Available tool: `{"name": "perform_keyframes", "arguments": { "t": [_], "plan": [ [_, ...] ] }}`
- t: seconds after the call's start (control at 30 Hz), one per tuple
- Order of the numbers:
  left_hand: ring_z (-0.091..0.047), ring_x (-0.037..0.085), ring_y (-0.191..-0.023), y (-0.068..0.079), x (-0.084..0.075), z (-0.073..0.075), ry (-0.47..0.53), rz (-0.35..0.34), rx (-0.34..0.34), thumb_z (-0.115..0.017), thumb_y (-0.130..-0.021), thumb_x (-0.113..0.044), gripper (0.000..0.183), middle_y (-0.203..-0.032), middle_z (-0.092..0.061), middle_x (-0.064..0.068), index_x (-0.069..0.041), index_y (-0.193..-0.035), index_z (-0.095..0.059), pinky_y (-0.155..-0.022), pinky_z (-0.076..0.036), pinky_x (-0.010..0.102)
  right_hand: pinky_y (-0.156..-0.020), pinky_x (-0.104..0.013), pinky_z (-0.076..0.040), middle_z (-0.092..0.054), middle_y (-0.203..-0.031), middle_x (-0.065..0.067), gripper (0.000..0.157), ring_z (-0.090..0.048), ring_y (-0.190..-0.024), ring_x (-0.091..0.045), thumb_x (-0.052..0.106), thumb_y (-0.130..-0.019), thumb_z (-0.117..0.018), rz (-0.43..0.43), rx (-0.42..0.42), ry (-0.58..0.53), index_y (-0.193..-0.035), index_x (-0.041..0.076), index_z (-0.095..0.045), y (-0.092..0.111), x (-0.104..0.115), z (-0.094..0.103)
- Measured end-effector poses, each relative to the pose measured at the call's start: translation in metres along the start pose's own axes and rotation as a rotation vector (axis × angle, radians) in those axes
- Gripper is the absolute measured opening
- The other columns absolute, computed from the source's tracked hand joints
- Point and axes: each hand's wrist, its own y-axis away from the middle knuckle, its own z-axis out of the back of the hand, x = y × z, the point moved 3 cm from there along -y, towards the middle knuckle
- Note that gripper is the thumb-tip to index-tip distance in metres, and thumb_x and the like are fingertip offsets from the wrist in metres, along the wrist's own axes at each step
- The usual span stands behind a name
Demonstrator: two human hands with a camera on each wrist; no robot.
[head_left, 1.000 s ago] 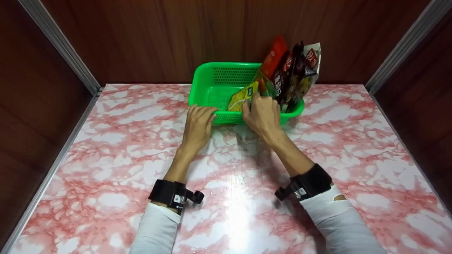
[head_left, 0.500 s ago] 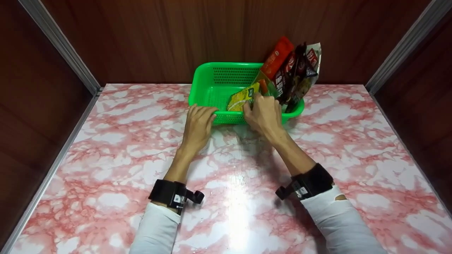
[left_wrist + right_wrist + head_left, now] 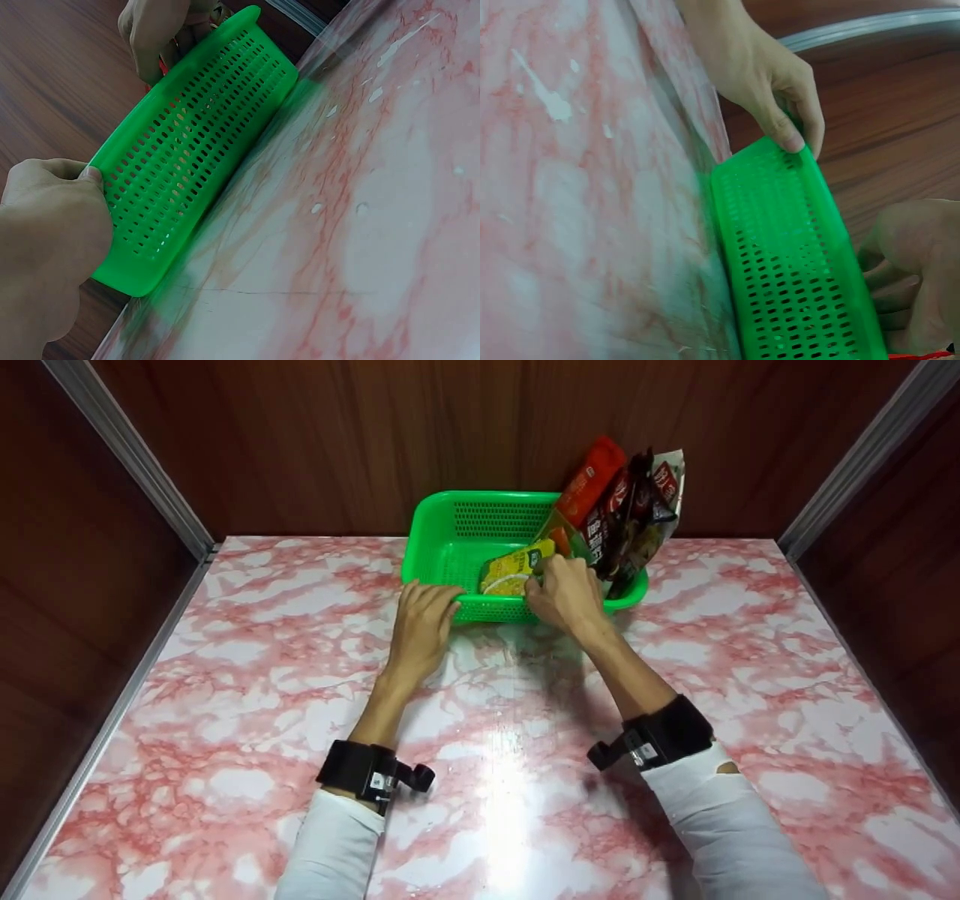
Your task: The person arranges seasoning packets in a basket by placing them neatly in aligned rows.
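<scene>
The left hand (image 3: 421, 626) grips the near rim of a green perforated plastic basket (image 3: 487, 609), thumb outside and fingers over the edge; the left wrist view shows the thumb (image 3: 91, 174) on the rim. My right hand (image 3: 568, 594) reaches over the same rim further right, its fingers curled down inside. It pinches the right end of a yellow food packet (image 3: 510, 570), which lies tilted in the middle of the basket; the fingertips are hidden behind the hand. In the right wrist view the right hand (image 3: 922, 277) overlaps the rim.
Standing at the basket's right end are a tall red packet (image 3: 592, 480), dark snack bags (image 3: 611, 525) and a white-edged bag (image 3: 670, 484), rising above the rim. Behind is a brown wood-grain wall (image 3: 337, 442). The table (image 3: 247, 697) is red-and-white marbled.
My right hand has shifted slightly to the right, and the yellow packet has turned a little flatter with it. The red packet swung slightly right. The left hand stays on the rim.
</scene>
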Motion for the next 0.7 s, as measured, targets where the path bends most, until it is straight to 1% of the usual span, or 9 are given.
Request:
{"name": "perform_keyframes", "arguments": {
  "t": [0.13,0.2,0.3,0.43,0.5,0.53,0.6,0.67,0.7],
  "plan": [
    [-0.073,0.043,-0.123,0.0,0.001,-0.001,0.0,0.002,0.0,-0.07,-0.109,-0.006,0.024,-0.126,-0.083,0.019,0.002,-0.129,-0.08,-0.131,-0.04,0.069,-0.054,-0.036,-0.03,-0.03,-0.059,0.005,0.046,-0.029,-0.058,-0.019,0.015,-0.099,-0.057,-0.022,0.041,-0.078,-0.055,0.02,-0.042,-0.006,-0.002,-0.001],
    [-0.073,0.043,-0.123,0.0,0.001,-0.001,0.001,0.002,0.001,-0.07,-0.109,-0.006,0.024,-0.127,-0.083,0.019,0.002,-0.129,-0.08,-0.131,-0.04,0.069,-0.053,-0.034,-0.025,-0.027,-0.055,0.007,0.051,-0.023,-0.056,-0.016,0.013,-0.099,-0.058,-0.028,0.028,-0.111,-0.052,0.022,-0.039,-0.008,-0.003,-0.002],
    [-0.073,0.043,-0.123,0.0,0.001,-0.002,0.008,0.002,0.004,-0.07,-0.109,-0.006,0.024,-0.127,-0.083,0.019,0.002,-0.13,-0.08,-0.131,-0.039,0.069,-0.054,-0.034,-0.022,-0.031,-0.052,0.006,0.055,-0.02,-0.054,-0.017,0.011,-0.1,-0.061,-0.021,-0.05,-0.147,-0.05,0.022,-0.041,-0.01,-0.003,-0.003],
    [-0.073,0.042,-0.124,0.001,0.0,-0.002,0.011,0.004,0.015,-0.069,-0.11,-0.007,0.025,-0.128,-0.083,0.019,0.001,-0.131,-0.08,-0.131,-0.039,0.07,-0.064,-0.035,-0.036,-0.049,-0.052,-0.002,0.049,-0.037,-0.055,-0.023,0.004,-0.096,-0.063,0.001,-0.185,-0.167,-0.05,0.018,-0.054,-0.012,0.0,-0.001],
    [-0.073,0.042,-0.124,0.001,0.0,-0.002,0.012,0.005,0.018,-0.069,-0.11,-0.008,0.025,-0.128,-0.083,0.018,0.001,-0.131,-0.08,-0.131,-0.039,0.07,-0.071,-0.039,-0.047,-0.062,-0.057,-0.007,0.041,-0.053,-0.059,-0.029,0.003,-0.095,-0.062,0.011,-0.233,-0.162,-0.055,0.013,-0.063,-0.013,0.003,0.0],
    [-0.073,0.042,-0.124,0.001,0.001,-0.001,0.012,0.004,0.018,-0.069,-0.11,-0.008,0.025,-0.128,-0.083,0.018,0.001,-0.131,-0.08,-0.131,-0.039,0.07,-0.075,-0.041,-0.053,-0.07,-0.062,-0.01,0.037,-0.062,-0.063,-0.032,0.003,-0.095,-0.063,0.017,-0.256,-0.156,-0.059,0.01,-0.069,-0.013,0.004,0.001],
    [-0.073,0.042,-0.123,0.001,0.001,-0.001,0.011,0.001,0.014,-0.069,-0.11,-0.008,0.025,-0.127,-0.083,0.018,0.0,-0.131,-0.08,-0.13,-0.039,0.07,-0.084,-0.049,-0.062,-0.08,-0.075,-0.015,0.03,-0.075,-0.075,-0.04,0.004,-0.097,-0.067,0.037,-0.289,-0.151,-0.071,0.005,-0.08,-0.013,0.005,0.002],
    [-0.073,0.042,-0.123,0.001,0.001,-0.001,0.012,0.0,0.011,-0.069,-0.11,-0.009,0.025,-0.127,-0.083,0.018,0.001,-0.13,-0.08,-0.13,-0.039,0.07,-0.093,-0.055,-0.065,-0.085,-0.087,-0.018,0.022,-0.081,-0.088,-0.043,0.006,-0.1,-0.071,0.069,-0.306,-0.146,-0.084,0.001,-0.086,-0.012,0.007,0.002],
    [-0.073,0.042,-0.122,0.001,0.002,-0.001,0.011,-0.001,0.008,-0.069,-0.11,-0.009,0.025,-0.127,-0.083,0.018,0.001,-0.13,-0.08,-0.13,-0.039,0.07,-0.094,-0.058,-0.065,-0.086,-0.091,-0.019,0.02,-0.082,-0.092,-0.044,0.007,-0.1,-0.072,0.086,-0.307,-0.148,-0.089,0.0,-0.087,-0.011,0.008,0.002]
  ]
}}
